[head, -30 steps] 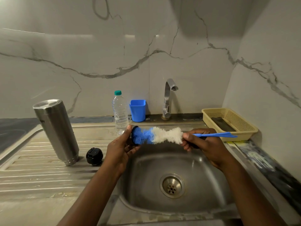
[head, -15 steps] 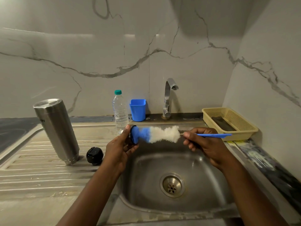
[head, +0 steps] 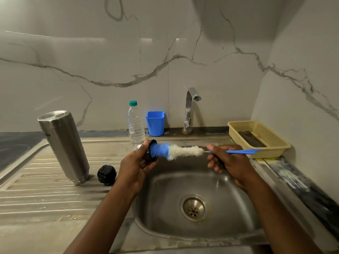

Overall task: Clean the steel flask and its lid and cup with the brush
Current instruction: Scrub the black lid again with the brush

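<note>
The steel flask (head: 64,143) stands upside down, tilted, on the drainboard at the left. Its black lid (head: 106,174) lies just right of the flask's base. Over the sink, my left hand (head: 135,165) grips a small cup (head: 152,143), of which only the dark rim shows, its mouth facing right. The brush (head: 183,153) has blue and white bristles, and its blue tip is pushed into the cup. My right hand (head: 229,162) pinches the brush's thin blue handle just behind the bristles. The rest of the cup is hidden by my fingers.
The steel sink basin (head: 229,208) with its drain lies below both hands. A tap (head: 189,109) stands behind it. A water bottle (head: 135,125) and a blue plastic holder (head: 155,123) stand at the back wall. A yellow basket (head: 275,142) sits at the right. The ribbed drainboard (head: 36,189) extends left.
The brush has slid slightly left, further into the cup, and its bristles look turned. Both hands have stayed over the sink. Flask and lid have not moved.
</note>
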The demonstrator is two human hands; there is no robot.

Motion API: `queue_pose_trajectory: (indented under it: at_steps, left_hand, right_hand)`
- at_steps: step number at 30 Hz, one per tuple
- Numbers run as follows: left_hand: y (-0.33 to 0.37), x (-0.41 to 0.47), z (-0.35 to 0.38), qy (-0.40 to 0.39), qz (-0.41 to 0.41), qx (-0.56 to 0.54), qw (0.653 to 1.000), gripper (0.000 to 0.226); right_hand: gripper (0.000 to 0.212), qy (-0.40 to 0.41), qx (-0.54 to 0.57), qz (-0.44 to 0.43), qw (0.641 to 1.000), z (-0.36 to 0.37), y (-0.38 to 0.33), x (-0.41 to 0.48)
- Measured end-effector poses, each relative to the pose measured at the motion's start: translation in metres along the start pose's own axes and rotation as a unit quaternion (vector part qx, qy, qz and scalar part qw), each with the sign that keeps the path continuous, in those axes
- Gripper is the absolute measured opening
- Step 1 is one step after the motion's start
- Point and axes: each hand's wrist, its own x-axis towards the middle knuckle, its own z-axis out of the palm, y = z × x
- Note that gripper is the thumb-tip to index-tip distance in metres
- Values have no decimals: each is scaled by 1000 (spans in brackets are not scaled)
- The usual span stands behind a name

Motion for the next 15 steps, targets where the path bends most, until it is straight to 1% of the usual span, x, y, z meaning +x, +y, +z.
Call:
queue_pose_trajectory:
  at_steps: [3,6,10,13,15]
  left_hand:
    - [0,-1,-2,2,-11,-4,1000,35]
    - [0,-3,2,11,-19,-3,1000,37]
    - [0,-4,3,0,-20,-6,1000,45]
    - [1,-5,2,-27,-20,-15,999,50]
    - [1,-4,2,-35,-18,-12,999,50]
  right_hand:
    - [27,-44,34,-20,998,-4,-3,-3]
    - [19,-55,46,-33,997,-9,-3,-3]
    - [29,-31,53,-12,998,-3,-2,-2]
    - [45,28,9,15,999,3,2,2]
    - [49,32,3,25,999,2,3,2]
